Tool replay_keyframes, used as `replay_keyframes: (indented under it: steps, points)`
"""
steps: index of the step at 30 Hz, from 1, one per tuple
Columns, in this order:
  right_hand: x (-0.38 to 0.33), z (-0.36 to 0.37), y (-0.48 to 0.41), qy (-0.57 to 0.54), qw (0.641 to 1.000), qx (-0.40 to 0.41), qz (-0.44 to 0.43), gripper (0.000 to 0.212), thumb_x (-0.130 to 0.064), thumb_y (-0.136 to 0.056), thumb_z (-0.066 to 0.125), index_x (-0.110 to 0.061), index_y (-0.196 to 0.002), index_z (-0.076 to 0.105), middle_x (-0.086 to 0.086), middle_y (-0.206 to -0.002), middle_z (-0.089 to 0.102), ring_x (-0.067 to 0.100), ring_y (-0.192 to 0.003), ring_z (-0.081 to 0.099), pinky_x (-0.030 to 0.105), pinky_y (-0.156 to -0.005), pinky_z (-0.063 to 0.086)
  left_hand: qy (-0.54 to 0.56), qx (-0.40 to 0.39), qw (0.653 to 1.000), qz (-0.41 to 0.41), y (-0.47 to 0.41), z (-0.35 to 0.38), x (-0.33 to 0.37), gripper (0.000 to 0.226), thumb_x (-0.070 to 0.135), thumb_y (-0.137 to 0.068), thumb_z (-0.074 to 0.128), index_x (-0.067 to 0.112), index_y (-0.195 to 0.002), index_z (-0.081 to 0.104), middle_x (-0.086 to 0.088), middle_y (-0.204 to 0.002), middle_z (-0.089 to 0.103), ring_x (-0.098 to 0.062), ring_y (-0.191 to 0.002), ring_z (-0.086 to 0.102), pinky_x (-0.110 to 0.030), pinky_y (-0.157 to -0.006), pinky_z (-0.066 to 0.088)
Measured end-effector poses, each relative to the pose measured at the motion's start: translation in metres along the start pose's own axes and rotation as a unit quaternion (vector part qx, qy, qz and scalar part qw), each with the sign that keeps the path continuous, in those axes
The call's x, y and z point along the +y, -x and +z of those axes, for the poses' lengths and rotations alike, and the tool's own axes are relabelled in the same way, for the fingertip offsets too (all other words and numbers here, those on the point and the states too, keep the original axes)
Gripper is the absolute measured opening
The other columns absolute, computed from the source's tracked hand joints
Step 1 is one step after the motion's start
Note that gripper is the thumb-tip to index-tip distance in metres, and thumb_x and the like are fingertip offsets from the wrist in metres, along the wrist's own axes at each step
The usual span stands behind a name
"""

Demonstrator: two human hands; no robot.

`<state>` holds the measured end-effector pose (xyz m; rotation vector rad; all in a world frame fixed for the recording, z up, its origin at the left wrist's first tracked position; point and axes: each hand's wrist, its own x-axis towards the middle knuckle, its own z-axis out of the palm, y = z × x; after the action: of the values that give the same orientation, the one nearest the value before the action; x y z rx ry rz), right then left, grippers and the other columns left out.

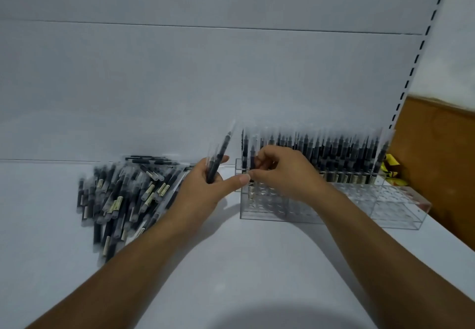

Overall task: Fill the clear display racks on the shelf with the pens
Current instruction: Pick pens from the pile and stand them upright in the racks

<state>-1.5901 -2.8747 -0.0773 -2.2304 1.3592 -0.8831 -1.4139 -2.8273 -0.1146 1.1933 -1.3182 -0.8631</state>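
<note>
**Seat the pen straight**

Centre frame, fingers of the right hand (285,171) pinch a single pen (252,157) at the left end of the clear rack (264,210). It is best kept vertical and lowered gently. The left hand (203,189) clasps spare pens (218,157) alongside, and the loose pile (123,192) lies centre left.

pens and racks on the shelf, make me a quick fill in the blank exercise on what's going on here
1. The clear racks stand to the ____ of the loose pile of pens.
2. The left hand grips a small bundle of ____.
3. The right hand pinches one pen at the racks' ____ end.
4. The standing pens fill the racks' ____ rows.

Missing words: right; pens; left; back
</note>
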Motion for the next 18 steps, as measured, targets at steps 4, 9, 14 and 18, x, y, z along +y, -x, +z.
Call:
replay_keyframes:
  steps: [4, 9, 14, 18]
  points:
    - [0.005, -0.006, 0.008, -0.016, 1.0, 0.024, -0.005, 0.012, -0.041, -0.08, 0.075, -0.034, -0.088, 0.068, -0.016, -0.081, 0.066, -0.002, -0.072, 0.06, 0.019, -0.065, 0.049, -0.021, 0.007, 0.997, 0.074, 0.007, 0.006, -0.001, 0.064, 0.06, -0.056, 0.078, 0.034, -0.11, 0.058, 0.013, -0.055, 0.034, -0.003, -0.047, 0.032, -0.013, -0.044, 0.03]
    - [0.0, -0.014, 0.023, -0.128, 0.986, 0.085, -0.065, 0.01, -0.041, -0.084, 0.067, -0.033, -0.085, 0.071, -0.017, -0.069, 0.064, -0.002, -0.059, 0.054, 0.011, -0.057, 0.045, -0.042, -0.007, 0.994, 0.105, 0.009, 0.012, -0.001, 0.045, 0.048, -0.067, 0.082, 0.048, -0.102, 0.055, 0.014, -0.053, 0.037, 0.0, -0.046, 0.034, -0.009, -0.044, 0.032]
    - [-0.013, -0.002, 0.027, -0.214, 0.973, 0.018, -0.091, 0.013, -0.031, -0.086, 0.07, -0.019, -0.081, 0.071, -0.011, -0.059, 0.052, 0.002, -0.053, 0.045, 0.012, -0.052, 0.039, -0.06, -0.033, 0.989, 0.133, 0.013, 0.021, -0.003, 0.046, 0.037, -0.072, 0.081, 0.041, -0.11, 0.055, 0.022, -0.053, 0.048, 0.007, -0.047, 0.045, -0.003, -0.047, 0.034]
    - [-0.013, -0.009, 0.026, -0.303, 0.949, 0.05, -0.066, 0.011, -0.025, -0.092, 0.063, -0.017, -0.087, 0.068, -0.005, -0.066, 0.066, 0.006, -0.052, 0.053, 0.019, -0.049, 0.044, -0.096, -0.009, 0.986, 0.133, 0.011, 0.018, -0.006, 0.051, 0.062, -0.061, 0.075, 0.05, -0.105, 0.052, 0.014, -0.053, 0.037, -0.004, -0.048, 0.033, -0.019, -0.047, 0.032]
